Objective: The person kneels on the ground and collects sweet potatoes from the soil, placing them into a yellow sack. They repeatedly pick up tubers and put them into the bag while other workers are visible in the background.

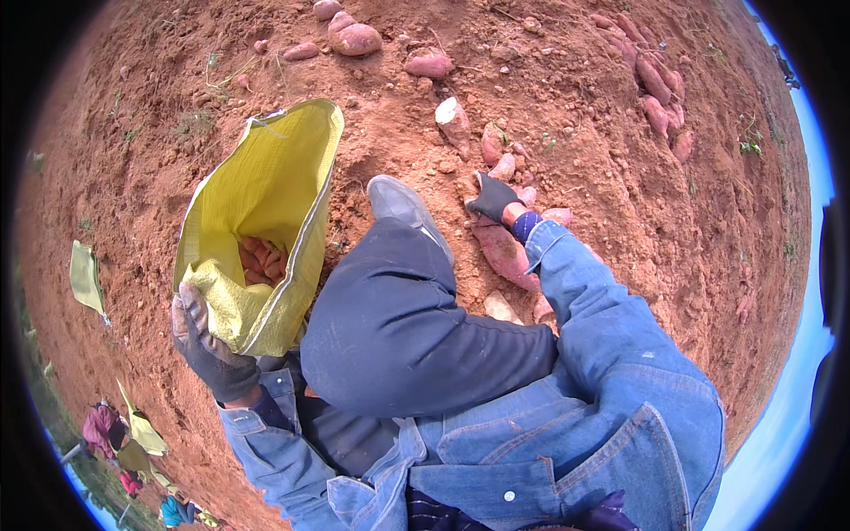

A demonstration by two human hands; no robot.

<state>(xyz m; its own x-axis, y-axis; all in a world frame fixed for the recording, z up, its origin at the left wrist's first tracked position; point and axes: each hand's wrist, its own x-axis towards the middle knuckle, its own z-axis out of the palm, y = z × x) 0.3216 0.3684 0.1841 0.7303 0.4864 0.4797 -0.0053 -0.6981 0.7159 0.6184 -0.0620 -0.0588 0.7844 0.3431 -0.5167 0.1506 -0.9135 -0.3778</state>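
Note:
My left hand point(211, 342), in a dirt-stained dark glove, grips the near rim of a yellow woven sack point(265, 172). The sack's mouth gapes towards me, and several sweet potatoes point(262, 260) lie down inside it. To the right of my shoe, my right hand point(495, 198), in a black glove, reaches down among sweet potatoes on the soil. Its thumb and fingertips are spread, but what lies under the palm is hidden. A large sweet potato point(503, 255) sits just below that wrist, partly covered by my sleeve. Above the hand lies a sweet potato with a white broken end point(454, 125).
My bent leg point(398, 325) and grey shoe point(406, 202) stand between sack and right hand. More sweet potatoes point(355, 38) lie at the top, and a heap point(654, 79) at upper right. A folded yellow sack point(87, 279) rests far left. People point(106, 430) work at lower left.

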